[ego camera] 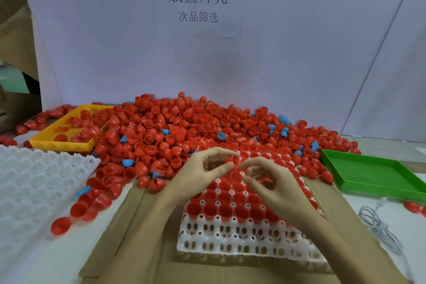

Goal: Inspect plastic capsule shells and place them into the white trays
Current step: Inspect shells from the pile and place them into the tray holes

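A white tray (230,243) lies on cardboard in front of me. Its far rows hold red capsule shells (224,210) with the open side up, and its near rows are bare. My left hand (200,170) hovers over the tray's far edge and pinches a red shell (231,159) between thumb and curled index finger. My right hand (274,182) is close beside it, its fingertips pinching another red shell (236,176) just above the filled rows. Behind the tray spreads a big pile of loose red shells (173,126).
A few blue shells (128,163) are mixed into the pile. At the back left a yellow tray (57,144) holds some red shells. A green mesh tray (368,174) sits at the right, stacked white trays (34,182) at the left, and a white cable (378,223) at the near right.
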A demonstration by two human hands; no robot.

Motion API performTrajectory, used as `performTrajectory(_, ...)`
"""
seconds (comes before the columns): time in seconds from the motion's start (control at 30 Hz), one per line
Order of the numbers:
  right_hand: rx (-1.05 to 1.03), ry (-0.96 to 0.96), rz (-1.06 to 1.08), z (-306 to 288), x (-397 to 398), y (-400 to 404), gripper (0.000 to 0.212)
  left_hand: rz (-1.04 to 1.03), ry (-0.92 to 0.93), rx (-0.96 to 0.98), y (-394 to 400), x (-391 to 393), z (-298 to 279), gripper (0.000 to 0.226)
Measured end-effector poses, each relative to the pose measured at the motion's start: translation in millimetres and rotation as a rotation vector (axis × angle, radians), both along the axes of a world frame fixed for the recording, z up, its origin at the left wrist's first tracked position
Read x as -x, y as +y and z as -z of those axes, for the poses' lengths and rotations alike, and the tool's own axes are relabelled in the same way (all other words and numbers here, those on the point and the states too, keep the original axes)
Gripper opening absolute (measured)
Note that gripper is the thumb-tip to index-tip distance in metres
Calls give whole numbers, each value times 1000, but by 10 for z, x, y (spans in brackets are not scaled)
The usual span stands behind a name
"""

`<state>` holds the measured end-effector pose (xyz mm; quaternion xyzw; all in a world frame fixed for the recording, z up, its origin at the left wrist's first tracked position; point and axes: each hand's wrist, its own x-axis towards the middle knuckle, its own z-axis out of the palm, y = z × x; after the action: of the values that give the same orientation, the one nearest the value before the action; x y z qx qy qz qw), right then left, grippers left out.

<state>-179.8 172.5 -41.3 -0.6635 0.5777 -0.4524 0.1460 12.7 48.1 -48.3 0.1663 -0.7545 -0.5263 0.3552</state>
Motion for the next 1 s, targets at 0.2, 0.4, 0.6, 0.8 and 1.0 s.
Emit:
performTrajectory(0.2,43,62,52,26,-117,-61,22,73,-5,-77,-27,-49,29,26)
performTrajectory(0.4,62,172,106,89,-248,-175,17,54,-14,-149,-116,-82,95,27)
performTrajectory(0.6,93,162,131,16,-407,-122,17,-47,35,-89,-208,-127,107,27)
performTrajectory(0.8,-70,339,-236,19,-696,176,6,-453,143,-132,-392,-189,152,42)
performTrajectory(1.0,-76,547,-265,123,-846,150,18,-468,90,-92,-361,-161,185,45)
